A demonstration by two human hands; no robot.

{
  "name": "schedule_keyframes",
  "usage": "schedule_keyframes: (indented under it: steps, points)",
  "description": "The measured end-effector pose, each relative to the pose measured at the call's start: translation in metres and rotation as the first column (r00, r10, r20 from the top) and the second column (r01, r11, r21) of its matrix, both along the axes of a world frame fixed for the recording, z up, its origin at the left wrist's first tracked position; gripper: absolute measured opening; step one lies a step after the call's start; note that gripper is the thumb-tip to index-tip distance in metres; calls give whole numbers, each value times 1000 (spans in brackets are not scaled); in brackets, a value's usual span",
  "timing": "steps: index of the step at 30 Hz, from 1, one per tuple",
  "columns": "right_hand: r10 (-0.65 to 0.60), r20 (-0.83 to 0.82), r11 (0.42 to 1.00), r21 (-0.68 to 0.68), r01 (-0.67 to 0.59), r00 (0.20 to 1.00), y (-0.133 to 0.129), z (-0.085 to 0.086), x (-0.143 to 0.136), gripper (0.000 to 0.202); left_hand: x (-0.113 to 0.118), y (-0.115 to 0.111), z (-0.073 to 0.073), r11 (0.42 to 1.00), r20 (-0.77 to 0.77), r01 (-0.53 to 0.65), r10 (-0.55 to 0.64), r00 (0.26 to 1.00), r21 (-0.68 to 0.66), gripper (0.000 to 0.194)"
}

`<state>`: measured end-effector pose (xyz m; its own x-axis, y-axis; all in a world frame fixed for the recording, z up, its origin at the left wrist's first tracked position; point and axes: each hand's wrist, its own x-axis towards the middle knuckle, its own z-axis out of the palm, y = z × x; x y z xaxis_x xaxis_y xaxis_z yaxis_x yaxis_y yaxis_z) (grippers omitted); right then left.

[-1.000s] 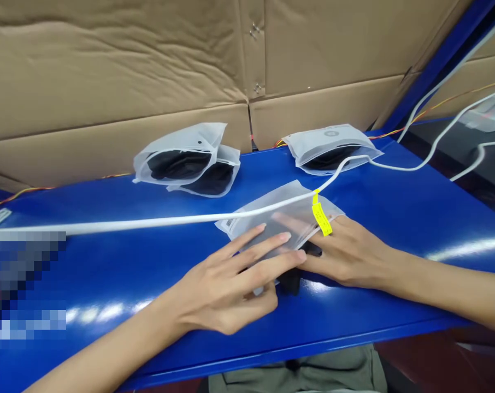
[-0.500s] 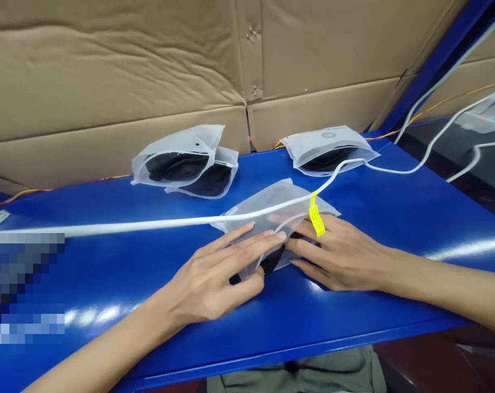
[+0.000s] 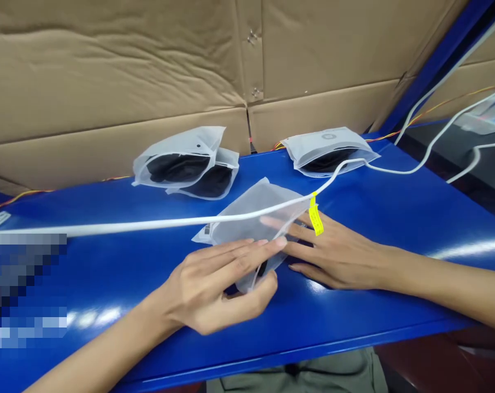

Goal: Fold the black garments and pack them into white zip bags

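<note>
A frosted plastic zip bag [image 3: 247, 204] lies tilted on the blue table in front of me, with something black [image 3: 263, 267] showing at its opening. My left hand [image 3: 227, 284] holds the near left part of this bag, fingers over it and thumb bent beneath them. At the bag's right-hand mouth, my right hand [image 3: 333, 254] has its fingers stretched and apart. Its fingertips reach into the mouth and show dimly through the frosted film. What the hidden fingertips touch cannot be seen.
A white cable [image 3: 149, 224] with a yellow tag [image 3: 315, 218] hangs across the view before the bag. Further frosted bags with black contents lie at the back left [image 3: 214, 134] and back right [image 3: 317, 141]. Brown padded panels [image 3: 108, 65] stand behind the blue table [image 3: 108, 273].
The bag has turned and shifted left, and less of its black contents shows. My left hand has lowered slightly, its thumb moving right. My right fingers have straightened.
</note>
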<state>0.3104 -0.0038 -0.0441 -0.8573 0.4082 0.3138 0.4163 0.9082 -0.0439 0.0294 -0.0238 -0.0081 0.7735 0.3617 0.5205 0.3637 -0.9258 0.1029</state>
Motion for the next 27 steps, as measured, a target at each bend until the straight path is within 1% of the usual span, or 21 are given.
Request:
schedule_keyframes:
  steps: [2,3,4,6,8,10,12,15,18,23,25,27]
  points:
    - [59,4,997,-51,-58,998,1,1,1,52,-3,3,-1,999,-12,51,-51,999,-12,48]
    - [88,3,994,-72,-87,996,1,1,1,52,-3,4,-1,998,-48,65,-65,997,-14,51]
    - [115,3,989,-90,-114,993,1,1,2,52,-3,6,-1,998,-93,57,-58,994,-16,58]
    - [161,-15,981,-104,-161,987,1,1,3,48,-2,7,0,999,-188,-32,25,982,-38,70]
    - [202,-74,975,-78,-207,977,3,0,5,42,1,5,1,994,-268,-105,94,959,-26,75]
    - [226,-151,972,-29,-233,962,4,-2,7,36,2,2,4,989,-306,-149,141,941,-3,82]
    - [215,-195,976,-2,-220,957,6,-4,9,32,3,-2,8,980,-333,-197,192,923,20,85]
    - [169,-199,985,2,-172,965,8,-8,9,28,2,-4,15,969,-356,-241,242,903,46,81]
    - [165,-203,986,5,-167,965,9,-11,8,27,-1,-4,18,964,-337,-263,262,904,44,76]
    - [166,-189,985,-7,-171,968,10,-12,8,29,-1,-2,12,943,-287,-324,332,899,75,57]
    - [172,-170,984,-20,-178,970,10,-12,8,31,-1,-2,10,936,-277,-346,349,895,61,56]
    - [179,-162,982,-24,-185,970,10,-11,8,31,-1,0,7,935,-299,-353,347,889,34,59]
